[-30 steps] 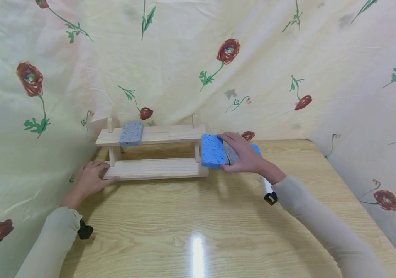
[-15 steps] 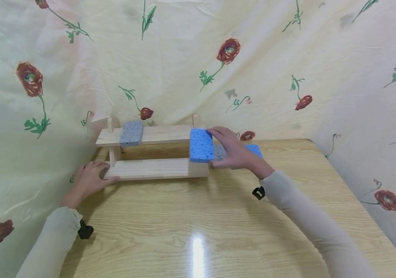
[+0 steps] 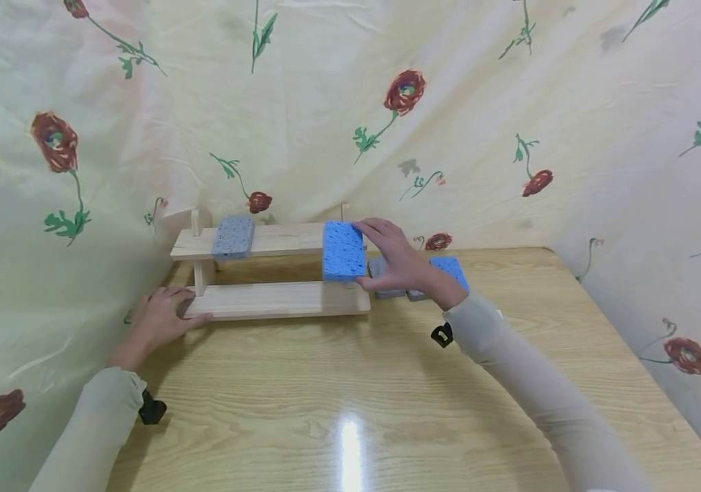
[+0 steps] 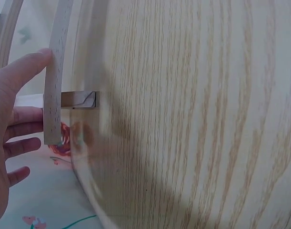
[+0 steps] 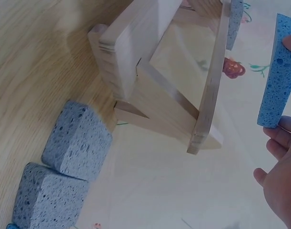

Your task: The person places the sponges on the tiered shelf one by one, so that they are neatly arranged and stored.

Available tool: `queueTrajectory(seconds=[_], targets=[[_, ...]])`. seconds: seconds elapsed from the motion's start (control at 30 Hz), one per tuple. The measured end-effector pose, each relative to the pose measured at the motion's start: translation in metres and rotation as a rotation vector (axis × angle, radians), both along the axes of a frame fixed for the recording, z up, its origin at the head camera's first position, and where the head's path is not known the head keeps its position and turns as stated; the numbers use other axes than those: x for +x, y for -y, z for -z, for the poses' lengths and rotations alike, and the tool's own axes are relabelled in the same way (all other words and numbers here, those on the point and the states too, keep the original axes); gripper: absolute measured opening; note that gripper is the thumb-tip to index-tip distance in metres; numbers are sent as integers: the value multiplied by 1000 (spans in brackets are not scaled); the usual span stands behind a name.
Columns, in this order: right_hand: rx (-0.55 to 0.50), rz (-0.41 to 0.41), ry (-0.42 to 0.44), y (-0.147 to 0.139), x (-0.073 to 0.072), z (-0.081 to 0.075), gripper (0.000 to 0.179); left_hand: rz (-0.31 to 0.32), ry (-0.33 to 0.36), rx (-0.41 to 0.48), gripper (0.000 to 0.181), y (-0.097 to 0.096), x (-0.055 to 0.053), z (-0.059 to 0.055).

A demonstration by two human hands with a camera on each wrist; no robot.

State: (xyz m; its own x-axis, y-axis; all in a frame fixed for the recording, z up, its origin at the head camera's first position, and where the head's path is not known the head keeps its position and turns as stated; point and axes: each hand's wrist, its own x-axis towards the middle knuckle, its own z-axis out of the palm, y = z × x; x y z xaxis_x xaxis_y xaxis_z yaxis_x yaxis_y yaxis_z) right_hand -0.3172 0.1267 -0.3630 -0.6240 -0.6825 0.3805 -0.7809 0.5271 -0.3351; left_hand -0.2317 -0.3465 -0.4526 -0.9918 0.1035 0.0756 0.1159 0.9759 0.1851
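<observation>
My right hand (image 3: 396, 260) grips a blue sponge (image 3: 343, 251) by its right side, thumb low and fingers on top. The sponge overlaps the right end of a two-tier wooden shelf (image 3: 277, 298) in the head view. In the right wrist view the sponge (image 5: 275, 86) is held above the level of the upper board (image 5: 213, 81). At the far left, my left hand (image 3: 160, 320) holds the end of the lower board, with the thumb (image 4: 28, 69) on one face and fingers behind. A grey sponge (image 3: 234, 236) lies on the upper board's left part.
On the table right of the shelf sit two grey sponges (image 5: 77, 140), side by side, with another blue sponge (image 3: 449, 272) beside them. A flowered cloth (image 3: 479, 123) hangs behind the table (image 3: 277, 396) and along both sides.
My right hand has carried the blue sponge left and slightly up, from beside the shelf to over its right end. Grey sponges behind it came into view. My left hand has stayed put.
</observation>
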Motion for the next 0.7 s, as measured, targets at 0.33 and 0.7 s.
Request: queueTrajectory(seconds=[0.33, 0.7], targets=[[3, -7, -11, 20, -9, -4, 102, 6, -14, 10, 85, 2, -1, 3], [-11, -6, 1, 44, -18, -10, 101, 7, -10, 23, 85, 3, -1, 4]])
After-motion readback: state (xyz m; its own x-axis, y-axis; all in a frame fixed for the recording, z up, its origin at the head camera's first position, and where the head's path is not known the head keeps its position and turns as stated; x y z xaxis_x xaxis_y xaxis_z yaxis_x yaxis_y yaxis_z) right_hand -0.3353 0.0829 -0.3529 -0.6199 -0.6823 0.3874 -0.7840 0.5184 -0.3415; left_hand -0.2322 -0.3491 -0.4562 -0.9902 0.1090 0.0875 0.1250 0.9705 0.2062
